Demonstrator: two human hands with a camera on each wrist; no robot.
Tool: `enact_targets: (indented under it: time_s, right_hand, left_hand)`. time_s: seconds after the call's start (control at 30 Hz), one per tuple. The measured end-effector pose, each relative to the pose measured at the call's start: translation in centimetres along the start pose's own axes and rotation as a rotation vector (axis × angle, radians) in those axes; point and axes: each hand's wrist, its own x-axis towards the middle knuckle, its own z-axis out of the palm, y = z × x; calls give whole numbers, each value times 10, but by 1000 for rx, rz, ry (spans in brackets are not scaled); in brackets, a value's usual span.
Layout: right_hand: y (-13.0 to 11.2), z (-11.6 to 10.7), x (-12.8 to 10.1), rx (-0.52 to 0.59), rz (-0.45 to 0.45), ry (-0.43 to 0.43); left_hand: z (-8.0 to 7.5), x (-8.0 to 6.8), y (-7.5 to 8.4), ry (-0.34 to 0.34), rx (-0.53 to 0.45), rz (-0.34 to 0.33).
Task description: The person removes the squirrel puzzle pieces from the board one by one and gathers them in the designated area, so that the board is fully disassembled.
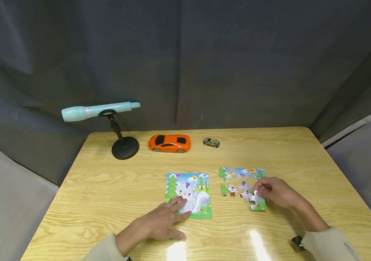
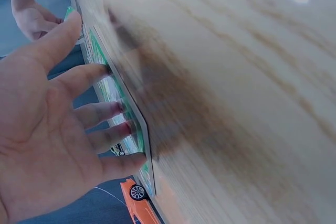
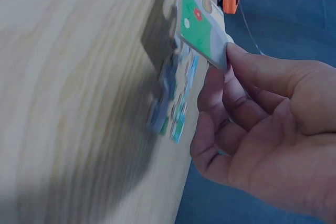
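Observation:
My right hand (image 1: 278, 192) pinches a puzzle piece (image 3: 202, 24) between thumb and fingers; the piece shows green grass, a red flower and part of a white tail. In the right wrist view it is tilted and casts a shadow on the table. Left of that hand lie two rows of loose puzzle pieces, among them a fir-tree piece (image 1: 224, 174) and a face piece (image 1: 228, 190). My left hand (image 1: 162, 221) spreads its fingers over the lower left of a square picture board (image 1: 203, 185) of a white squirrel-like animal, fingertips at its surface.
Along the back of the wooden table (image 1: 107, 195) stand a turquoise toy microphone (image 1: 107, 108) on a black stand (image 1: 125, 148), an orange toy car (image 1: 172, 144) and a small green-black toy car (image 1: 211, 142). A dark curtain (image 1: 244, 65) hangs behind.

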Motion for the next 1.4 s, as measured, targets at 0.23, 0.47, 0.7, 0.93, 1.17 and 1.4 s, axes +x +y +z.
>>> enact_targets:
  time_s: [0.23, 0.47, 0.7, 0.93, 1.17, 1.4]
  right_hand:
    - [11, -4, -14, -55, 42, -4]
    - [14, -5, -18, -146, 136, 4]
    - [17, -2, -16, -233, 261, 19]
    - [18, 1, -17, -278, 229, 51]
    - [-5, 8, -3, -199, 121, 68]
    - [-43, 30, 32, -128, -5, 15]
  left_hand:
    - [1, 0, -2, 12, -8, 6]
    - [1, -2, -1, 15, -14, 6]
    - [2, -3, 0, 21, 5, 14]
    - [6, -3, -1, 28, -25, 23]
    - [9, -2, -6, 46, -39, 27]
    - [8, -1, -6, 46, -39, -8]
